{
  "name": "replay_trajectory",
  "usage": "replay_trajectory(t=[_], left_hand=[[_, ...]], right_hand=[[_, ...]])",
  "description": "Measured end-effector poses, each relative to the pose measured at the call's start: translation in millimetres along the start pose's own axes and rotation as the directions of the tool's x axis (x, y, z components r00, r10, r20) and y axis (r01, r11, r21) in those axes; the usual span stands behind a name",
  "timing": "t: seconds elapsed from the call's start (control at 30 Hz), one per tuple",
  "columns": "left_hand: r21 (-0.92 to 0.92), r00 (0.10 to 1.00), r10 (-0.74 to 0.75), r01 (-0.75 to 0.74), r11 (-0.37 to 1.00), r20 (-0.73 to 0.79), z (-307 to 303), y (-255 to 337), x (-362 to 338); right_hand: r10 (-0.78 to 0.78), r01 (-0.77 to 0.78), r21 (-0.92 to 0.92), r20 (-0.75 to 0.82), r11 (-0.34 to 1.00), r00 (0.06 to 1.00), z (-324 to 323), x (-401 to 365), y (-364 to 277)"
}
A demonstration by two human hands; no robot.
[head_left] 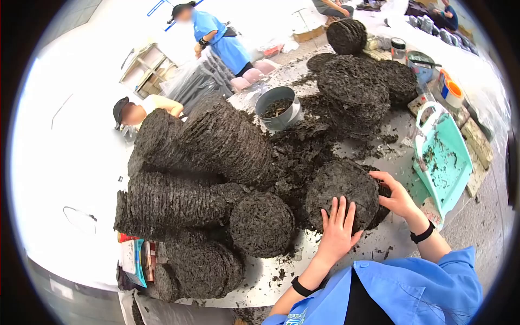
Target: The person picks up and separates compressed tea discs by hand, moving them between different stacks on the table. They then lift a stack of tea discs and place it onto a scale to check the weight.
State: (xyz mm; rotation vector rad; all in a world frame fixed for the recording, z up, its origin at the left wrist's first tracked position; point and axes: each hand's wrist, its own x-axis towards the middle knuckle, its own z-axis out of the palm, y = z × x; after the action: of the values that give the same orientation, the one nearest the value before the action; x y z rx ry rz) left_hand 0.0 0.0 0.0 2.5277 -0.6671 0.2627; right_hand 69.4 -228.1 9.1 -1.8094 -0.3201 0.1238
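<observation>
Close in front of me lies a round, dark cake of what looks like dried seaweed [338,181], with a rough, flaky face. My left hand [338,230] rests flat on its near side, fingers stretched out. At its right edge my right hand [398,197] curves its fingers and thumb around the rim, where more dark layers show behind the top one. Just left of it sits another round seaweed cake [262,225]. Loose dark flakes [303,149] are heaped behind the cake. The underside of the cake is hidden.
Long stacks of cakes [168,206] lie on the left of the metal table [254,281]. A grey bucket [278,111] with flakes stands behind. On the right are a teal dustpan [452,162], an orange-and-white container [452,89] and a jar [398,49]. Co-workers [219,40] are beyond.
</observation>
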Motion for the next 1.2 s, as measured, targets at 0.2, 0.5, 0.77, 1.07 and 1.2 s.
replay_trajectory(t=[0.2, 0.5, 0.77, 1.07, 1.2], left_hand=[[-0.473, 0.833, -0.433, 0.244, 0.846, -0.344, -62.0, -8.9, -2.8], [-0.397, 0.242, -0.552, 0.478, 0.784, -0.798, -113.6, -116.4, -109.0], [0.132, 0.939, 0.078, -0.035, 0.991, -0.336, -57.9, -22.6, -32.8], [0.018, 0.882, -0.079, 0.098, 0.995, -0.464, -69.1, -49.6, -64.3], [0.029, 0.687, -0.312, 0.436, 0.9, -0.656, -97.9, -72.4, -85.6]], right_hand=[[-0.061, 0.041, -0.148, -0.129, 0.988, 0.99, 8.1, -6.2, -15.0], [-0.079, 0.058, -0.134, -0.158, 0.989, 0.984, 12.7, -7.5, -1.2], [-0.206, 0.106, -0.394, -0.222, 0.913, 0.953, 23.6, -8.9, -19.3], [-0.252, 0.11, -0.505, -0.221, 0.856, 0.942, 27.4, -3.3, -28.6], [-0.302, 0.3, -0.288, 0.039, 0.91, 0.953, 56.2, 10.5, -88.2]])
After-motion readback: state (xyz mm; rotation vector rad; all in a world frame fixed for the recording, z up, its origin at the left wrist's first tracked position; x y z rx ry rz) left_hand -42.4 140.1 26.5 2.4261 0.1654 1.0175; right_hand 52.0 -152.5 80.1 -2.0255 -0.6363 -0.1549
